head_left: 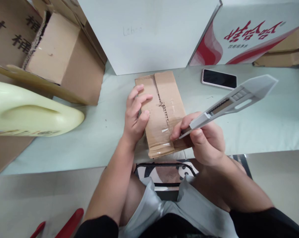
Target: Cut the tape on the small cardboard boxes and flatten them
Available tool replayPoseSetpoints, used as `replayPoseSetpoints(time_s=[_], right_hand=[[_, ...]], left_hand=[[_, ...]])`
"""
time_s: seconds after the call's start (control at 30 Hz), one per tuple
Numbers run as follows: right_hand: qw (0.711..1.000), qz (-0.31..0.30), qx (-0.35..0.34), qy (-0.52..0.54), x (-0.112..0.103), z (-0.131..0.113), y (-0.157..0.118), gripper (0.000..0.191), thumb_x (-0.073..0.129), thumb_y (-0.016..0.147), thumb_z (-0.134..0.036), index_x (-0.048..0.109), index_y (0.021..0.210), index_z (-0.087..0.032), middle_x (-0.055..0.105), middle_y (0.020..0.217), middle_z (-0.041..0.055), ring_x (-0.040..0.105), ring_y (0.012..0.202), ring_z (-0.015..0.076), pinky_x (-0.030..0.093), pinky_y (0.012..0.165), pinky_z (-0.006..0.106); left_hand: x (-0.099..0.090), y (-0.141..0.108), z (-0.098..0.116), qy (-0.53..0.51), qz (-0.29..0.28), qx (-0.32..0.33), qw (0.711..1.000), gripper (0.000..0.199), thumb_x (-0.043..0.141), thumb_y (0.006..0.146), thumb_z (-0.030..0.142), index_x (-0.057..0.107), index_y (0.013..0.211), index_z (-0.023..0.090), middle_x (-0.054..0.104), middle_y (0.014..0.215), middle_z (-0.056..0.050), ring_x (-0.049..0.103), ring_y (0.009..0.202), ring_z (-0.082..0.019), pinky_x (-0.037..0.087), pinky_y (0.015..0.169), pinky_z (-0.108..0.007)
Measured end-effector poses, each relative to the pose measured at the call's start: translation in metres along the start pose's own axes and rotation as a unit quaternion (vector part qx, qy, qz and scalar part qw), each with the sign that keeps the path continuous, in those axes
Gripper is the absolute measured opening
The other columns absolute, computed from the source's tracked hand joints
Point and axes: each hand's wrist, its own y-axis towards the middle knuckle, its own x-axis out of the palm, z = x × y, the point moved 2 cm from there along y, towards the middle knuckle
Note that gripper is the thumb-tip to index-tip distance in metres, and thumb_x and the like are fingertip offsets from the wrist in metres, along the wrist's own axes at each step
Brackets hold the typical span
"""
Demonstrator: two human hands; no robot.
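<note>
A small brown cardboard box (156,115) lies on the cloth-covered table in front of me, its top seam running lengthwise with torn, ragged edges and bits of clear tape. My left hand (136,114) grips the box along its left side, fingertips and thumb on the top face. In my right hand (205,138) is a grey utility knife (228,102), pinched near its blade end between thumb and fingers. Its handle points up and to the right. The blade end is low over the lower right part of the box; whether it touches the cardboard I cannot tell.
A phone (219,78) lies right of the box. Behind stand a white carton (149,36) and a red-and-white carton (250,39). Open cardboard boxes (65,53) and a pale yellow jug (35,110) crowd the left. The table's front edge is close to my lap.
</note>
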Motion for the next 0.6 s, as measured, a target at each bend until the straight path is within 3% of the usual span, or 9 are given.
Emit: replayPoseSetpoints(time_s=[0.17, 0.47, 0.6], right_hand=[[1.0, 0.023, 0.009, -0.007, 0.0015, -0.0005, -0.0004, 0.026, 0.059, 0.108, -0.047, 0.067, 0.098, -0.024, 0.076, 0.085, 0.002, 0.073, 0.074, 0.0162, 0.06, 0.063, 0.029], [0.998, -0.002, 0.024, -0.062, 0.0053, -0.0056, -0.0022, 0.028, 0.058, 0.107, -0.048, 0.068, 0.096, -0.024, 0.073, 0.078, 0.0012, 0.066, 0.062, 0.0148, 0.056, 0.055, 0.027], [0.995, -0.015, -0.002, -0.096, 0.0056, -0.006, -0.0012, 0.03, 0.056, 0.108, -0.049, 0.067, 0.094, -0.024, 0.074, 0.079, 0.0024, 0.065, 0.064, 0.0148, 0.055, 0.057, 0.028]], left_hand=[[0.0008, 0.0007, 0.0018, 0.01, 0.0, 0.012, 1.0, 0.046, 0.048, 0.104, 0.064, 0.063, 0.139, 0.039, 0.053, 0.158, -0.008, 0.054, 0.148, -0.034, 0.048, 0.123, -0.059], [0.0018, 0.0002, 0.0032, 0.018, 0.0, -0.002, 1.0, 0.046, 0.047, 0.103, 0.066, 0.064, 0.135, 0.037, 0.054, 0.158, -0.009, 0.053, 0.149, -0.035, 0.043, 0.126, -0.06], [0.0019, 0.0003, 0.004, 0.031, -0.005, -0.016, 0.999, 0.051, 0.044, 0.103, 0.071, 0.064, 0.131, 0.033, 0.055, 0.158, -0.01, 0.05, 0.151, -0.037, 0.041, 0.127, -0.062]])
